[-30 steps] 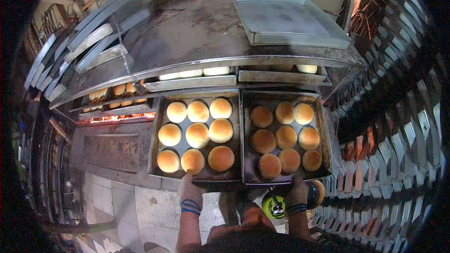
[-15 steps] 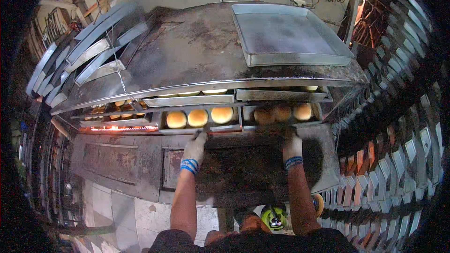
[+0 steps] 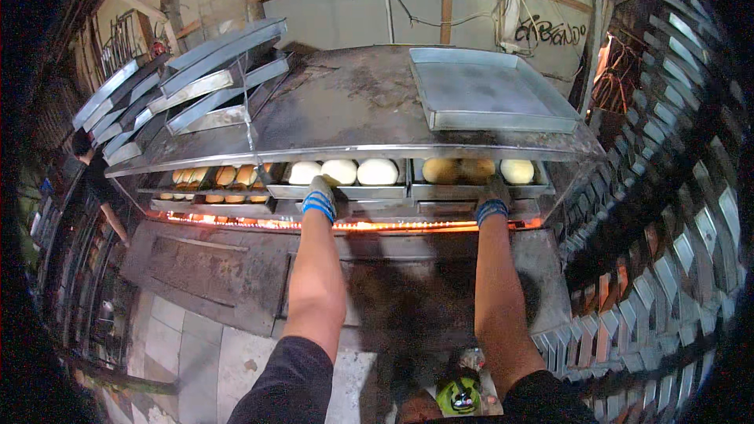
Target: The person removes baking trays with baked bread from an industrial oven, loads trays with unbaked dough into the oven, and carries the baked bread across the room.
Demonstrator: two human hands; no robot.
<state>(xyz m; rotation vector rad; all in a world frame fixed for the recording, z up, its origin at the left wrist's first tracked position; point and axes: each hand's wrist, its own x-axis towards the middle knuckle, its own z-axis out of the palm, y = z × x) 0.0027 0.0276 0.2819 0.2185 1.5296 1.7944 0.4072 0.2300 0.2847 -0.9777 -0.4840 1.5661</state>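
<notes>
My gloved left hand [image 3: 320, 198], with a blue band at the wrist, has its fingers closed over the front rim of a metal baking tray [image 3: 377, 191] of pale buns [image 3: 339, 173]. Farther right, my gloved right hand [image 3: 493, 198] is closed at the front rim of another baking tray [image 3: 444, 191], which holds a pale bun [image 3: 517, 171] and shadowed, browner-looking ones. The fingertips of the right hand are hard to make out. Both trays lie on the upper level of the oven mouth, with tray fronts [image 3: 369, 210] showing below them.
A glowing strip [image 3: 408, 226] runs along the oven's lower front. Browned bread [image 3: 228, 177] sits in trays at the left. On the oven top lie an empty tray [image 3: 495, 86] and stacked pans [image 3: 212, 71]. Racked pans [image 3: 660, 283] line the right; a person [image 3: 98, 180] stands far left.
Both hands have moved from the lower trays of browned buns up to the upper trays, whose pale buns now show more. The browned buns below are hidden; more glowing strip shows.
</notes>
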